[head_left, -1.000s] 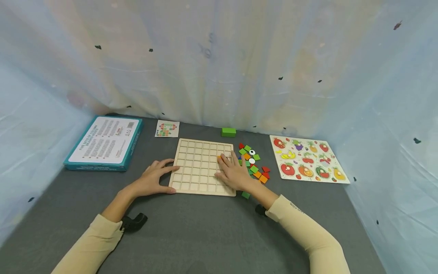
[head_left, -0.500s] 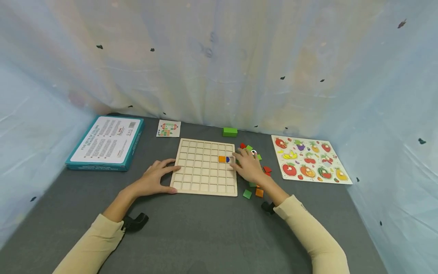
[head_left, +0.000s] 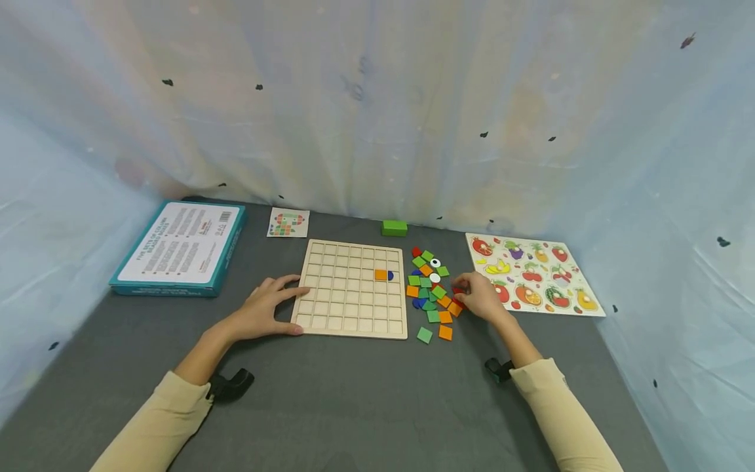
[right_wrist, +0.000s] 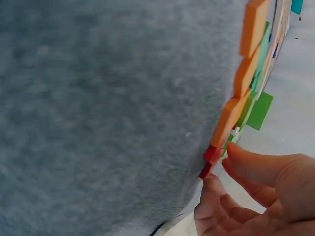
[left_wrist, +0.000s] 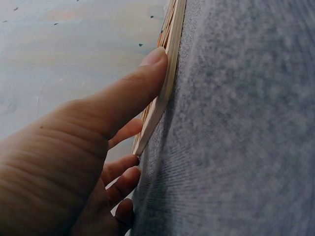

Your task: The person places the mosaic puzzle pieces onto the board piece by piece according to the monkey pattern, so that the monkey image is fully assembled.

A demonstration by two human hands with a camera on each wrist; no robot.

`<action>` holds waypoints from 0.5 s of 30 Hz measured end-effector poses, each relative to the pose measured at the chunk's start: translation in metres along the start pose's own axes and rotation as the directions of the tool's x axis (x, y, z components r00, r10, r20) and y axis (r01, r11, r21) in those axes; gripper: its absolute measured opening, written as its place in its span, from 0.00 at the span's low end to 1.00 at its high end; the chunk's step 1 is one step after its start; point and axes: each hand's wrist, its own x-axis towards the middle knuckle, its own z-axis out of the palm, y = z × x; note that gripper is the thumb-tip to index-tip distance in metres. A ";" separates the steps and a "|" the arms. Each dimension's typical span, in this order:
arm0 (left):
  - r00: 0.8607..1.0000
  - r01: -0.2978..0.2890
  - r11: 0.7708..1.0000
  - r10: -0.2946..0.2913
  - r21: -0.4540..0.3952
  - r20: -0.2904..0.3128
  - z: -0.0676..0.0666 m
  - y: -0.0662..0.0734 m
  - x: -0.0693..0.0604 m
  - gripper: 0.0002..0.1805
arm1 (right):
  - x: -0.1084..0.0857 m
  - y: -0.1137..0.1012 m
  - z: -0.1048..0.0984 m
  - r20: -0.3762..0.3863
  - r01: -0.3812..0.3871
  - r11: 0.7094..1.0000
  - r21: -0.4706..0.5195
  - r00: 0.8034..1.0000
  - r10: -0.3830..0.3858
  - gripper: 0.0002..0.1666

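Note:
A square wooden grid board (head_left: 342,301) lies on the dark cloth, holding an orange square tile (head_left: 381,275) and a blue half-round tile (head_left: 390,276) side by side. My left hand (head_left: 263,308) rests at its left side, thumb and index finger spread along the edge. In the left wrist view the thumb (left_wrist: 130,93) lies against the board's rim (left_wrist: 160,105). To the right of the loose tiles, my right hand (head_left: 479,295) has its fingers curled about a red tile (right_wrist: 205,170). One fingertip touches that tile; the hand partly covers it in the head view.
Several loose green (head_left: 433,316), orange (head_left: 445,333), blue and white tiles lie right of the board. A green block (head_left: 394,228) and a pattern card (head_left: 288,222) stand behind. A teal box (head_left: 177,246) is left, a fruit puzzle board (head_left: 533,275) right.
My right hand has left the board, uncovering the orange and blue tiles there, and moved right across the loose tiles to the red ones. The left hand stays at the board's edge.

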 end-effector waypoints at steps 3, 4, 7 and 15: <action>1.000 0.000 1.000 0.000 0.000 0.001 -0.001 -0.001 0.000 0.48 | 0.001 0.002 0.002 0.006 -0.030 1.000 0.004 1.000 0.030 0.13; 1.000 0.000 1.000 0.000 0.001 0.002 -0.001 -0.001 0.000 0.49 | 0.001 0.002 0.003 0.010 -0.042 0.999 0.005 0.999 0.042 0.13; 1.000 0.000 1.000 0.000 0.004 0.002 -0.001 0.000 -0.001 0.49 | 0.005 0.000 0.006 0.031 -0.068 0.998 -0.004 0.997 0.068 0.11; 1.000 0.010 1.000 -0.010 0.004 0.003 -0.003 0.004 0.000 0.49 | 0.012 -0.010 0.005 0.088 -0.104 0.993 -0.059 0.990 0.109 0.06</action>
